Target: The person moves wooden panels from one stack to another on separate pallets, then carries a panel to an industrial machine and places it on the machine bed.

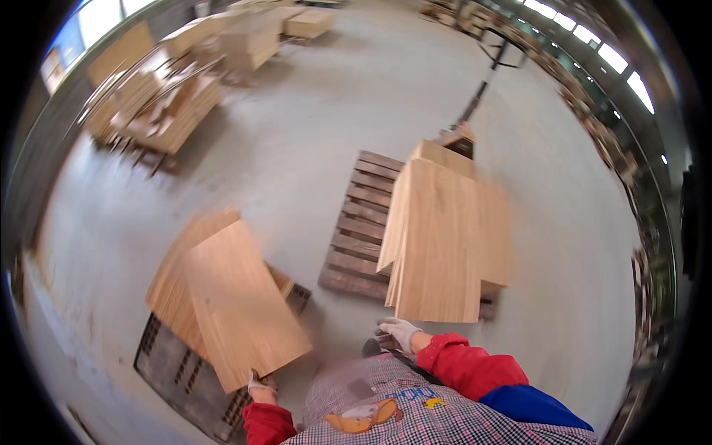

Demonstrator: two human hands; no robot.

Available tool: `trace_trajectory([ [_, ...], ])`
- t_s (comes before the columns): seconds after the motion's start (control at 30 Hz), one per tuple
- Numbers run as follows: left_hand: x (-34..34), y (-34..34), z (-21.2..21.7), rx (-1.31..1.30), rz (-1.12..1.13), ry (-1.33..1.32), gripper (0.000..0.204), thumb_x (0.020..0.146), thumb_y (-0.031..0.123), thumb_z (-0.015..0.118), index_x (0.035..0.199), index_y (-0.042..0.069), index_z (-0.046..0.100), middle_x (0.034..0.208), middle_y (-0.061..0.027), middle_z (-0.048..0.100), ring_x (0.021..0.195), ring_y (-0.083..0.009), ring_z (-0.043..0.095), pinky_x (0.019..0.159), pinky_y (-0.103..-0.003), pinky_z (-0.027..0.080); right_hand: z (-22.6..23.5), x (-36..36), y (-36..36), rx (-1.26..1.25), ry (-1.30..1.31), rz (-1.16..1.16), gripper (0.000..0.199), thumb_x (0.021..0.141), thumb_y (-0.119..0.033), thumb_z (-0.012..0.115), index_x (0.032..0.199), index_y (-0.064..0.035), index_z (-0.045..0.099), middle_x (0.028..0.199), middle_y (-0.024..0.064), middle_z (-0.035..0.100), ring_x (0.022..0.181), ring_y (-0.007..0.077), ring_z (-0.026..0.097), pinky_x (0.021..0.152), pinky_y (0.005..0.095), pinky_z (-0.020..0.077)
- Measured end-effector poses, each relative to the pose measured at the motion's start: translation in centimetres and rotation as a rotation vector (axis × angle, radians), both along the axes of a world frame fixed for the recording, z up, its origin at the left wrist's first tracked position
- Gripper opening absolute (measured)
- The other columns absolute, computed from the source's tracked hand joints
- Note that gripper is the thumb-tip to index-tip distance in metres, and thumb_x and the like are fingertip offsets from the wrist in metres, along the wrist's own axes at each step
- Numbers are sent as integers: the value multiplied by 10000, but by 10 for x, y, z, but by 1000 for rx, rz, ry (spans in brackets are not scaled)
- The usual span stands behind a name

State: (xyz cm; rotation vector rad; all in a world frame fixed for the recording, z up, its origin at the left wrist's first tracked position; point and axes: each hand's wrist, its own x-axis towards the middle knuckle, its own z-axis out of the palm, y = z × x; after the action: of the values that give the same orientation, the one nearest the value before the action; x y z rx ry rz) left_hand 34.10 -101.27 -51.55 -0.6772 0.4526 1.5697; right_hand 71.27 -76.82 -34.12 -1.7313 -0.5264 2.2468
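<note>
A wooden board [241,297] lies tilted at an angle across a stack of boards [182,278] at the left. My left hand [262,383], in a work glove, is closed on the near edge of that board, close to its corner. My right hand [399,334], in a pale glove with darker fingers, is in front of my body, just below the near corner of another board pile [437,252]. Its fingers are loosely bent and apart, with nothing visible in them; whether they touch the pile is hard to tell.
The left stack rests on a dark pallet [167,371]. Under the right pile is a slatted wooden pallet [356,222], with a pallet jack handle [478,96] behind it. Further stacked wood [178,119] stands at the far left. Grey floor [304,148] runs between.
</note>
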Motion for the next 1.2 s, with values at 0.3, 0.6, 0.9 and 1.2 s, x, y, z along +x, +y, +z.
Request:
trace_trajectory([
  [0.3,-44,65,-33,-499,-804,428,154,845,272,479,952,194,560,908,-51,562,915,-227,526,770,-414,414,8,134,-119,-39,-245,-479,262,846,-110,543,1096,-49,488,918,129,575,746,254,600,647,392,533],
  [0.6,143,261,35,-60,-1041,1026,202,850,172,534,1015,56,528,828,-68,584,689,-190,562,636,-316,477,-52,234,-115,14,-547,-423,275,813,-169,556,1054,-43,512,858,152,597,784,328,592,693,433,507],
  [0.9,340,255,69,-3,-1462,1943,687,655,317,662,1198,-43,444,1206,-232,478,1144,-332,447,968,-350,360,-97,315,24,318,-1043,147,570,779,-390,548,1205,-29,437,1219,263,455,1056,392,504,853,395,449],
  [1.2,384,237,61,-191,-1453,1776,501,718,277,668,1130,35,516,1075,-123,581,967,-232,567,819,-309,461,-99,359,59,275,-1011,169,559,819,-461,496,1112,14,476,1039,269,566,1011,399,533,830,418,436],
])
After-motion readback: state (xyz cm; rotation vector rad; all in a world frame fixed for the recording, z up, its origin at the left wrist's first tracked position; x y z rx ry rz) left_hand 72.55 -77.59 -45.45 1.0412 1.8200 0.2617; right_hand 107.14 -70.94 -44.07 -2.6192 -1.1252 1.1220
